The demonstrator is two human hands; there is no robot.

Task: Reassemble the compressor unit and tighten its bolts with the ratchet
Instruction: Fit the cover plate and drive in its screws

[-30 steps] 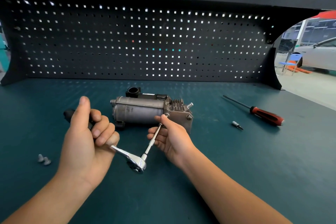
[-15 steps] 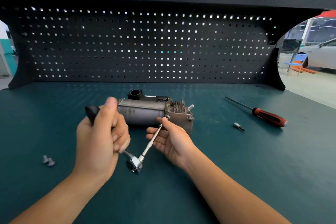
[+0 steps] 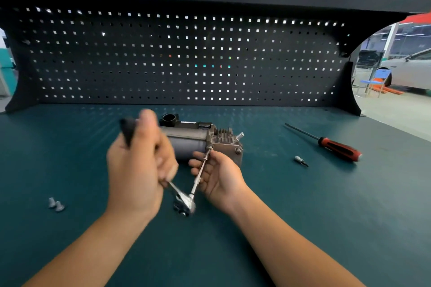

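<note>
Head view looks down on a dark teal bench surface (image 3: 303, 228) backed by a black perforated metal pegboard (image 3: 186, 53). A grey metal compressor unit (image 3: 198, 141), a cylinder with a finned block at its right end, lies on its side near the middle of the surface, toward the pegboard.

The left hand (image 3: 137, 170), blurred, is curled in a fist round the black handle of a chrome ratchet (image 3: 184, 205). The handle's end sticks up past the thumb, and the ratchet's head hangs low in front of the compressor unit, between the two hands. From that head a thin silver extension bar (image 3: 201, 170) slants up and to the right to a bolt (image 3: 210, 147) at the near left corner of the finned block. The right hand (image 3: 221, 177) holds this extension bar between its thumb and curled fingers, just below the bolt. A second bolt head (image 3: 238, 151) shows at the block's near right corner.

Two loose silver bolts (image 3: 56, 204) lie side by side on the surface, well to the left of the left hand. To the right of the compressor unit, apart from it, lies a small silver bit socket (image 3: 300, 161). Just beyond that is a long screwdriver with a red and black handle (image 3: 335, 148). Past the pegboard's right end stand a white car (image 3: 410, 70) and a blue chair (image 3: 377, 78).
</note>
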